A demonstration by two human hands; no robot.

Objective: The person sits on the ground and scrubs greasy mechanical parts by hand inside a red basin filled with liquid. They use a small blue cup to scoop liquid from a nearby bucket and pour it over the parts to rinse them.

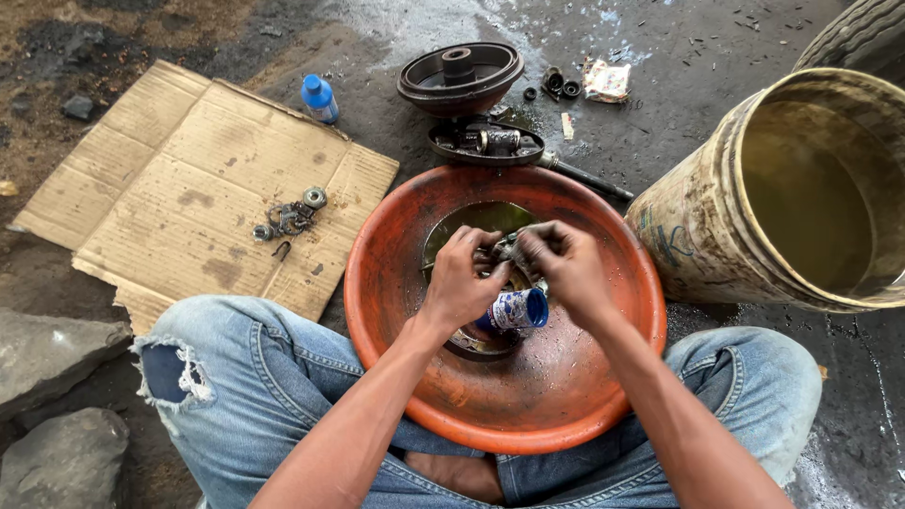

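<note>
Head view: both hands are meeting over the middle of the orange basin (396,283), which is sitting on the ground between the person's knees. The left hand (459,283) and right hand (570,269) are closing from opposite sides on a small grey metal part (507,251), held just above the pool of dark greenish liquid (471,219) at the basin's bottom. The part is lying between the two sets of fingertips, its long axis roughly left to right, about equally near to each hand. Left fingers (474,247) are curling in and pinching one end; right fingers (537,247) are folded tight on the other end. Both wrists are bent down, forearms angling in from the lower corners.

Just under the hands a blue-and-white can (517,308) is lying on its side in the basin, open end facing right; whether a finger is touching it I cannot tell.

Beyond the basin: a black brake drum (460,77) and a brake plate (485,143). Left: cardboard (189,179) carrying bearings (292,217), and a blue-capped bottle (320,98). Right: a dirty bucket (698,226) of murky water.
</note>
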